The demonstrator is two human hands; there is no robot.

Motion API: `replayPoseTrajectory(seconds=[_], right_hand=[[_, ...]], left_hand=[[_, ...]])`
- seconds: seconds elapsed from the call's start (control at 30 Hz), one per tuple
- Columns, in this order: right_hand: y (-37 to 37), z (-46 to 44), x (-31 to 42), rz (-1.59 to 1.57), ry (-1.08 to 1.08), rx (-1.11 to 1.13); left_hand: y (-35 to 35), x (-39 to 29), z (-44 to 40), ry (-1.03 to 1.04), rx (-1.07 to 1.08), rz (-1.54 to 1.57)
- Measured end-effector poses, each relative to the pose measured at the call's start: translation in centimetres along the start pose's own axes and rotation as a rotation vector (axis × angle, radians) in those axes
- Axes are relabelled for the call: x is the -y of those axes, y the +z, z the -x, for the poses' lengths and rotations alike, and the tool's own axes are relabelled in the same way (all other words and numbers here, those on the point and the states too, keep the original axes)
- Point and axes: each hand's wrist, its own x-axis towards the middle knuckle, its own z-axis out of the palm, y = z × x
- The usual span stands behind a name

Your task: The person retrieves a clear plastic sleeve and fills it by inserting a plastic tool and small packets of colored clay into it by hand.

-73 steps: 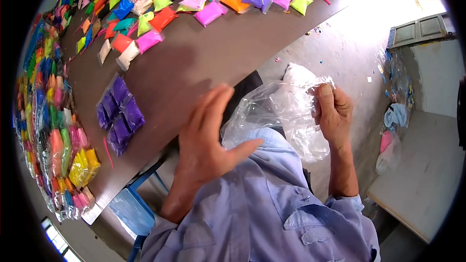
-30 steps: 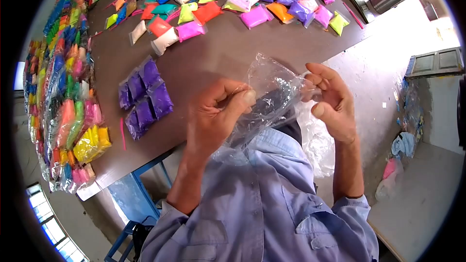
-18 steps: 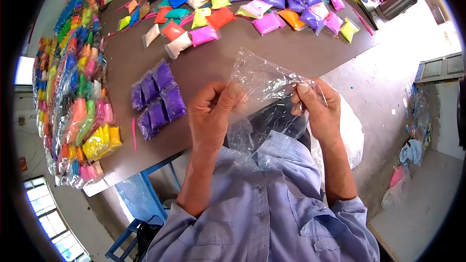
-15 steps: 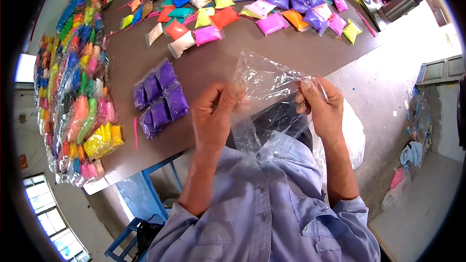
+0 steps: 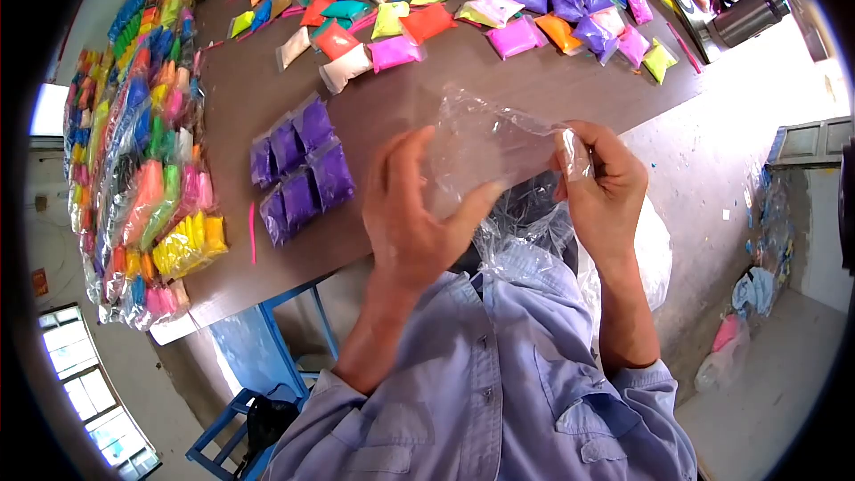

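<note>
Clearly, the right hand (image 5: 607,191) pinches a clear bag (image 5: 503,156); the left hand (image 5: 411,223) gapes wide at its edge.

bright | floor (image 5: 704,151) glare at right | left hand (image 5: 411,224) blurred | fisheye-bent, black corners

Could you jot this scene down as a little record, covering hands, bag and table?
Left hand: open, thumb spread from fingers; contact with bag unclear
Right hand: pinching the bag's edge
Clear bag: between the hands, nothing visible inside
Purple packets: six, two rows of three, on the table
Pink strip: beside them
Colourful packets: strewn across the table's far side
</note>
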Motion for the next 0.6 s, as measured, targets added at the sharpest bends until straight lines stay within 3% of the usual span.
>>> replayPoseTrajectory(seconds=[0.1, 0.2, 0.33, 0.43, 0.53, 0.6], right_hand=[[0.3, 0.0, 0.5, 0.162, -0.118, 0.037], [-0.1, 0.1, 2.1, 0.242, -0.113, 0.125], [0.0, 1.4, 2.9, 0.335, -0.153, 0.247], [0.9, 2.2, 2.4, 0.347, -0.276, 0.257], [0.1, 2.6, 0.8, 0.436, 0.076, 0.179], [-1.1, 1.5, 0.1, 0.429, -0.107, 0.075]], left_hand=[[0.4, 0.9, 0.0, 0.104, -0.013, -0.198], [-0.2, 2.0, -0.2, -0.138, -0.048, 0.135], [-1.0, 2.6, -0.8, -0.251, -0.059, 0.205], [-0.6, 2.0, -1.2, -0.213, -0.083, 0.266], [-0.6, 2.3, -1.3, -0.27, -0.038, 0.315], [-0.8, 2.6, -1.5, -0.306, -0.017, 0.31]])
